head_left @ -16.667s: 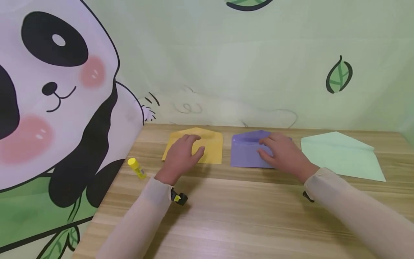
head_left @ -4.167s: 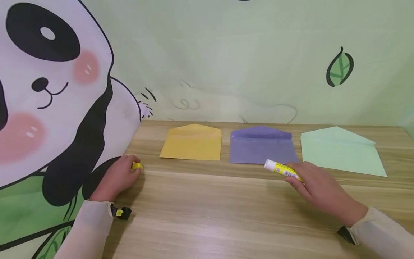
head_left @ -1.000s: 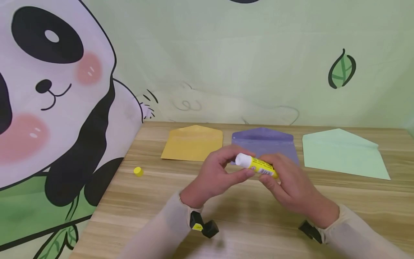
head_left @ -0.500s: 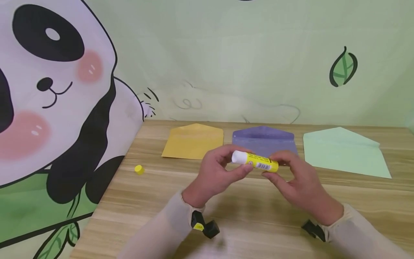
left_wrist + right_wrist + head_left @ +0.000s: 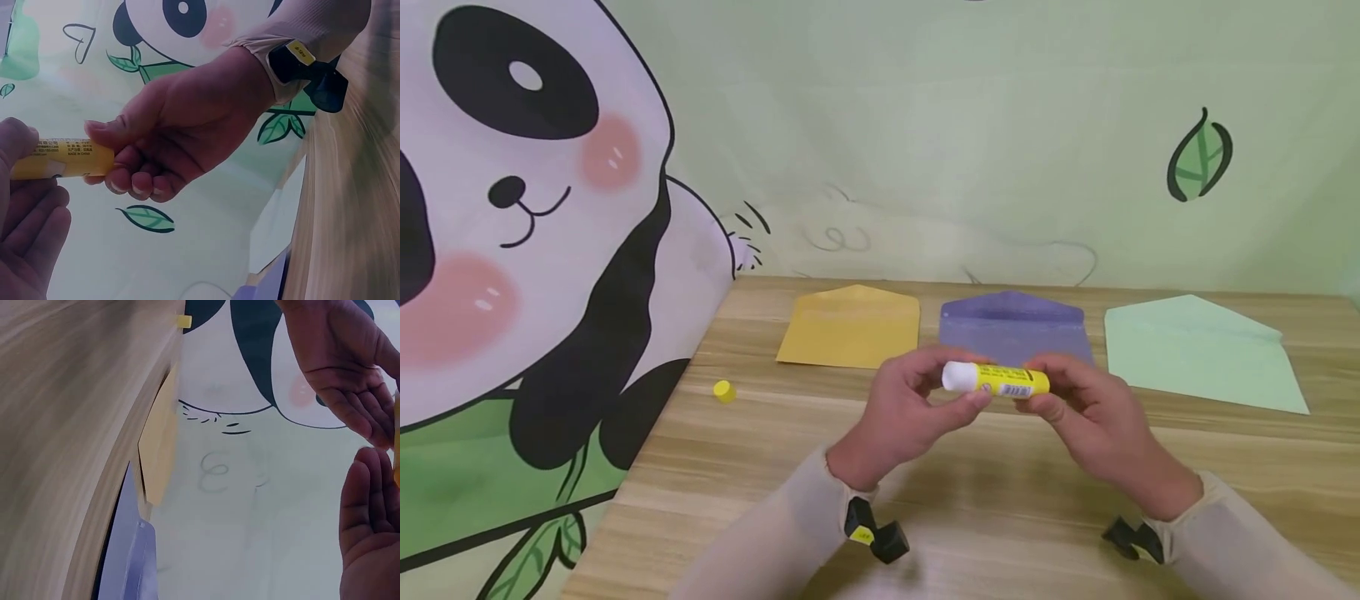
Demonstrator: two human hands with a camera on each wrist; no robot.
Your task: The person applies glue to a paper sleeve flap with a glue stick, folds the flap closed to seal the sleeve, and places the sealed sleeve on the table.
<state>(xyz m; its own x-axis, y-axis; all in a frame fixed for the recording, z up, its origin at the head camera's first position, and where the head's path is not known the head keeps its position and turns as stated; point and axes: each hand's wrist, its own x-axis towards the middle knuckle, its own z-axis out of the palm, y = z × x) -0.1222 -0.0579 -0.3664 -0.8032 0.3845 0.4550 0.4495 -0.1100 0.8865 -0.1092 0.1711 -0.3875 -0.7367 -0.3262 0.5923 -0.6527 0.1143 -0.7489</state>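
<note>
A yellow glue stick with a white end is held level above the table, in front of the purple envelope. My left hand pinches it near the white end between thumb and fingers. At its yellow end, the thumb and fingers of my right hand hold on. The left wrist view has the printed label of the glue stick between both hands. Off to the left, its yellow cap lies on the table.
A yellow envelope and a pale green envelope flank the purple one along the back of the wooden table, flaps raised toward the wall. A panda-printed cloth hangs behind.
Earlier, my left hand set the yellow cap on the table, then came across to the glue stick in my right hand. Over the last second the stick has turned nearly level.
</note>
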